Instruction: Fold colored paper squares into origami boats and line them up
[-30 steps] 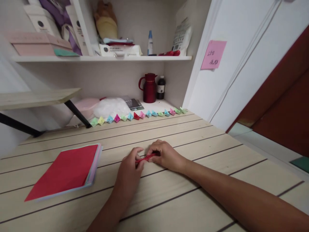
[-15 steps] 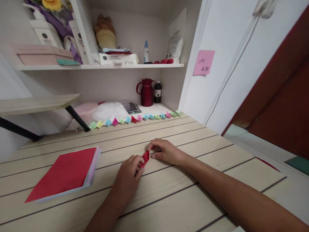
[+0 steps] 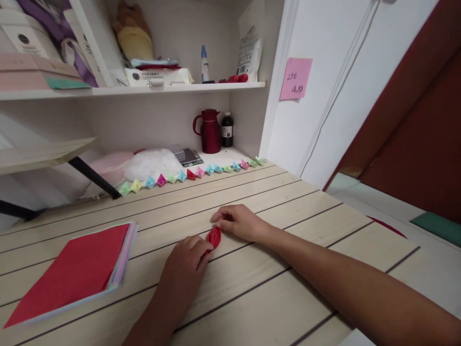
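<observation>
A small red folded paper boat [image 3: 213, 237] is between my two hands, just over the middle of the wooden table. Its near left end is pinched by my left hand [image 3: 189, 257], the fingertips curled against the paper. At its far end, my right hand [image 3: 239, 222] pinches the other tip between thumb and fingers. The boat's folded top faces up and looks opened out. A stack of coloured paper [image 3: 77, 271] with a red sheet on top lies to the left of my left hand.
A row of several small coloured paper boats [image 3: 161, 180] runs along the table's back edge. Behind it stand a dark red jug [image 3: 210, 132] and a dark bottle [image 3: 227, 130]. A small raised wooden shelf [image 3: 46, 154] with black legs stands at the back left.
My view has shifted, so the scene sits further left and higher. Both hands keep their pinch on the red paper boat, whose middle now looks wider and rounder.
</observation>
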The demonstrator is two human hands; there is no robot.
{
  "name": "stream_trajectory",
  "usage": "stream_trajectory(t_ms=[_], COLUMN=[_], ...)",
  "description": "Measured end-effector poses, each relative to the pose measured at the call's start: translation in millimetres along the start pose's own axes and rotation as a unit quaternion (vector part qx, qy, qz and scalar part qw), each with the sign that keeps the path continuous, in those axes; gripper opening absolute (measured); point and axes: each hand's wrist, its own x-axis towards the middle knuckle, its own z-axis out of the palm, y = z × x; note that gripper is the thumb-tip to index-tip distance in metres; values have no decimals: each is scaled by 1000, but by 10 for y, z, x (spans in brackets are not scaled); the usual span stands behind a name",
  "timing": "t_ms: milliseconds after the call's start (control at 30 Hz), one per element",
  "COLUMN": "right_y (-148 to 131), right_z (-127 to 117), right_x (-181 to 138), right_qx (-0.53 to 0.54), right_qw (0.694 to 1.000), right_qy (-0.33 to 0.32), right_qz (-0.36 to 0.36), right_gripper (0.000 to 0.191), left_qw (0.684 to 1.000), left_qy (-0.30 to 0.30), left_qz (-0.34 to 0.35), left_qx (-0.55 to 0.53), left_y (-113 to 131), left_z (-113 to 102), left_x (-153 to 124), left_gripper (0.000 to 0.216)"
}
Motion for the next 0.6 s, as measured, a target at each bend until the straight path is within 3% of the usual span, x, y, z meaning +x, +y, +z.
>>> stream_trajectory(t_ms=[233,600], right_y=[-88,-71], right_z=[55,69], right_x=[-13,7], right_qx=[-86,-124], right_qw=[995,986], right_qy=[12,9], right_qz=[-48,-113], right_gripper=[12,11], left_qw=[998,997], left_qy=[-8,-30], left_qz=[34,8], left_qx=[55,70], left_y=[22,39], left_z=[23,31], left_x=[16,33], left_gripper=[20,23])
